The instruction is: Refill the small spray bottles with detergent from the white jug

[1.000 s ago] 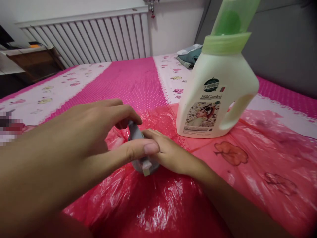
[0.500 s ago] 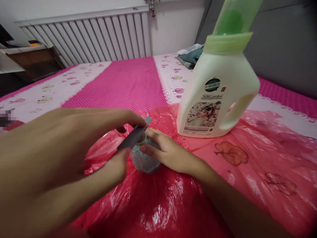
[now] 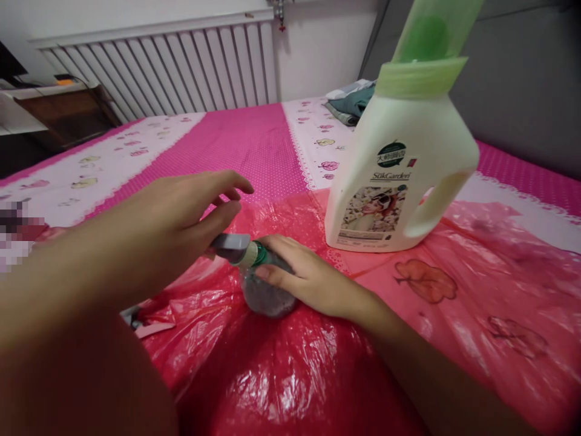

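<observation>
A small round clear bottle (image 3: 265,298) lies on a crumpled red plastic bag (image 3: 290,369). My right hand (image 3: 308,280) comes in from the lower right, its fingers closed round the bottle's body and neck. A grey cap (image 3: 229,244) with a green collar (image 3: 255,254) sticks out of the neck, pointing left. My left hand (image 3: 181,212) reaches over from the left and holds the grey cap from above. Its thumb is by the cap and its index finger stretches forward. My left forearm fills the lower left.
A large white detergent jug (image 3: 399,163) with a green cap stands just right of the hands, on pink plastic sheeting (image 3: 499,290) over a pink bed cover (image 3: 254,145). Folded clothes (image 3: 349,100) lie at the back. Beyond are a white radiator (image 3: 163,66) and a grey headboard (image 3: 521,79).
The grey cap has swung from upright to pointing left, baring its green collar. My left hand has turned and drawn back left with it. My right hand has stayed on the bottle.
</observation>
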Demonstrator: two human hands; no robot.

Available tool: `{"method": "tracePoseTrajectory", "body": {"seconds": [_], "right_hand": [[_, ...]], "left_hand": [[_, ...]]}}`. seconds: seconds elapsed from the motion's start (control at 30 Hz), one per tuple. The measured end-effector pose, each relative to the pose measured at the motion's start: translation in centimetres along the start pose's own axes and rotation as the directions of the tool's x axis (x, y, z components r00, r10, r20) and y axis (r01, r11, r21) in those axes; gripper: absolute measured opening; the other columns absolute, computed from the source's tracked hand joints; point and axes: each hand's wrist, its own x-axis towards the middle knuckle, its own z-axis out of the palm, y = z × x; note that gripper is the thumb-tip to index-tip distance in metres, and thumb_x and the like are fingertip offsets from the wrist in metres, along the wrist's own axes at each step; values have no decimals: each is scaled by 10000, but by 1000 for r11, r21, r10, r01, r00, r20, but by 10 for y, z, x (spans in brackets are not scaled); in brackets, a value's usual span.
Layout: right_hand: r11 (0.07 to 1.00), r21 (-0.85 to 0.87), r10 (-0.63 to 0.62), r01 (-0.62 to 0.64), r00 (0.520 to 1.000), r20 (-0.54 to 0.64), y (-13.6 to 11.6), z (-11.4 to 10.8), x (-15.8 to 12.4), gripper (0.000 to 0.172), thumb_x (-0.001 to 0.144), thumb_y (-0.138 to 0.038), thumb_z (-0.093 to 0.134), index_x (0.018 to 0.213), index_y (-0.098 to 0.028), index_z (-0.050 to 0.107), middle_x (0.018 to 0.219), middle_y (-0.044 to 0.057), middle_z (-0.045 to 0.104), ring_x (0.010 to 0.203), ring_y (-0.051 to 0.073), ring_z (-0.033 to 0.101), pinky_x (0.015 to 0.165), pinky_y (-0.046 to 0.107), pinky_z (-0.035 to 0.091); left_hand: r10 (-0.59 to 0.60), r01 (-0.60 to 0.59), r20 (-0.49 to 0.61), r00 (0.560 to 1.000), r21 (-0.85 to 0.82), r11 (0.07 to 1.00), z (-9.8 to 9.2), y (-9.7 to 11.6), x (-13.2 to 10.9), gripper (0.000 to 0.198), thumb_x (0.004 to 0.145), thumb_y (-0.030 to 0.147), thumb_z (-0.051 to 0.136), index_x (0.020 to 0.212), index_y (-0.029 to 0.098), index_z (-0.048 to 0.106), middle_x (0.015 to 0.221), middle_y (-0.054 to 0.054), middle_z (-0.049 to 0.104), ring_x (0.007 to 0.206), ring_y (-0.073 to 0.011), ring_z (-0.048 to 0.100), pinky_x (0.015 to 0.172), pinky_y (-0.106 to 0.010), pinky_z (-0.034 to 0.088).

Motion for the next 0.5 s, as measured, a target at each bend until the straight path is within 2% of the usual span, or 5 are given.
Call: {"method": "tracePoseTrajectory", "body": {"seconds": [0.07, 0.13, 0.23, 0.37, 0.5], "right_hand": [[1000, 12, -12, 12, 1000, -8, 1, 0, 0, 392, 1061, -552, 525, 1206, -197, 606, 1313, 84, 664, 1228, 238, 606, 1088, 426, 450], [1000, 22, -21, 21, 1000, -19, 2, 0, 1, 368, 1060, -526, 538, 1210, -198, 610, 1333, 86, 667, 1246, 238, 610, 1096, 420, 451], [998, 44, -36, 37, 999, -37, 2, 1, 2, 335, 1057, -480, 555, 1226, -196, 610, 1340, 92, 672, 1245, 236, 621, 1080, 405, 460], [998, 51, -26, 28, 999, -41, 1, 1, 2, 336, 1057, -468, 555, 1211, -174, 610, 1261, 93, 690, 1181, 230, 647, 1033, 392, 478], [998, 56, -11, 13, 999, -37, 0, 1, 2, 310, 1060, -444, 556, 1200, -173, 612, 1259, 85, 689, 1169, 225, 649, 1029, 395, 478]], "left_hand": [[-47, 47, 5, 999, 41, 998, 4, 2, 4, 531, 915, 745, 398, 1266, 425, 635, 1095, 28, 756, 792, -148, 650, 749, -282, 421], [-51, 51, -13, 999, 41, 998, 7, 5, 8, 540, 914, 757, 366, 1203, 399, 647, 1036, 24, 750, 774, -150, 633, 733, -287, 395], [-36, 35, -27, 999, -9, 999, 12, 13, 14, 501, 958, 678, 331, 1128, 346, 666, 1065, 16, 748, 879, -161, 643, 786, -293, 389], [-31, 26, -75, 997, -57, 998, 17, 25, 20, 489, 972, 638, 328, 1026, 290, 668, 963, 10, 740, 762, -134, 601, 750, -305, 356], [27, -37, -162, 986, -57, 998, 21, 35, 22, 432, 990, 544, 352, 1022, 267, 683, 918, 8, 731, 742, -114, 573, 751, -297, 343]]}}
